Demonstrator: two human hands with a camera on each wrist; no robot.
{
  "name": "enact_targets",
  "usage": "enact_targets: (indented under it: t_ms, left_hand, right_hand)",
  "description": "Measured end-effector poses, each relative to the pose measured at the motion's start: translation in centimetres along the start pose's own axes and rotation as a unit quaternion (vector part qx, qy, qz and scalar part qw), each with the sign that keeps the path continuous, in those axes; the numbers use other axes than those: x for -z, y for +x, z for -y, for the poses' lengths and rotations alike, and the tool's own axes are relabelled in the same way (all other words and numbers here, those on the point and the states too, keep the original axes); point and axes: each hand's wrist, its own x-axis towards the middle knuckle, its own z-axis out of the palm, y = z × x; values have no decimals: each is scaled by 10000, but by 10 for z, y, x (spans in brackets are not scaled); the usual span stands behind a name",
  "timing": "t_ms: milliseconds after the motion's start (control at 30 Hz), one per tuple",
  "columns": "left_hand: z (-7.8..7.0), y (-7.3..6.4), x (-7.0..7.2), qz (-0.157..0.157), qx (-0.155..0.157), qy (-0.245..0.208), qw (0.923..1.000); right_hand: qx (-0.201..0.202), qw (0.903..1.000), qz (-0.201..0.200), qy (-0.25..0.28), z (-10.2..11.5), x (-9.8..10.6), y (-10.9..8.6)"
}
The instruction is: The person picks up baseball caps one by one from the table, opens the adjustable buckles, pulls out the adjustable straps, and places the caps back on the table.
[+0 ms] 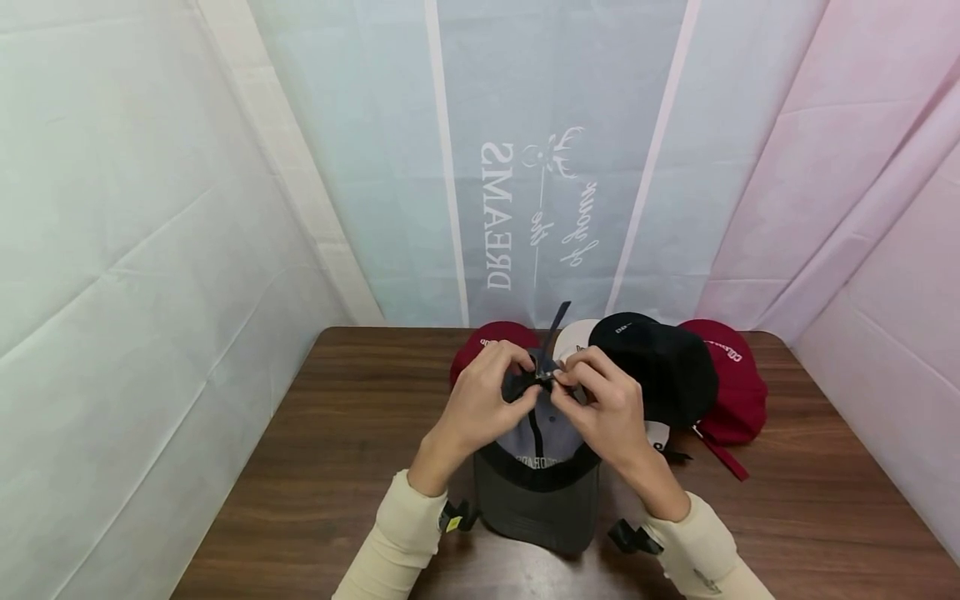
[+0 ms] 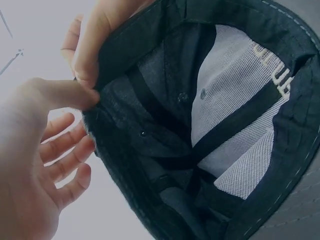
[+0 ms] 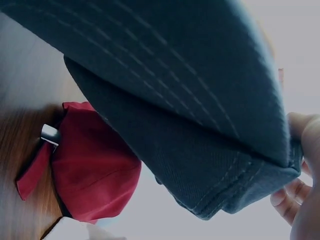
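Observation:
A dark grey baseball cap is held upside down, brim toward me and its lining facing up. My left hand pinches the back edge of the cap between thumb and fingers. On the other side of the back opening, my right hand pinches the strap by its small metal buckle. The loose strap end sticks up between both hands. In the left wrist view, the sweatband and lining show, with the fingertips of both hands meeting at the rim. The brim blocks much of the right wrist view.
Behind the hands, several caps lie on the wooden table: a red one at left, a white one, a black one and another red one with its strap hanging out. Fabric curtains enclose the table.

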Motion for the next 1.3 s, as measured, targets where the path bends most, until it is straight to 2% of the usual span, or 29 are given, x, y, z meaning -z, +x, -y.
enact_targets:
  t_ms: [133, 300, 433, 633, 1300]
  left_hand:
    - [0, 0, -1, -184, -151, 3, 9997]
    - [-1, 0, 1, -453, -447, 102, 9979]
    - [-3, 1, 2, -606, -659, 249, 9957]
    - [-4, -1, 4, -678, -703, 307, 9947]
    - [0, -5, 8, -600, -710, 324, 9951]
  right_hand:
    - [-181, 9998, 81, 9, 1, -1, -2]
    - [-473, 9980, 327, -256, 4, -1, -5]
    - [-291, 9986, 263, -357, 5, -4, -5]
    - [28, 9995, -17, -314, 4, -8, -3]
    - [-79, 9994, -67, -341, 6, -7, -4]
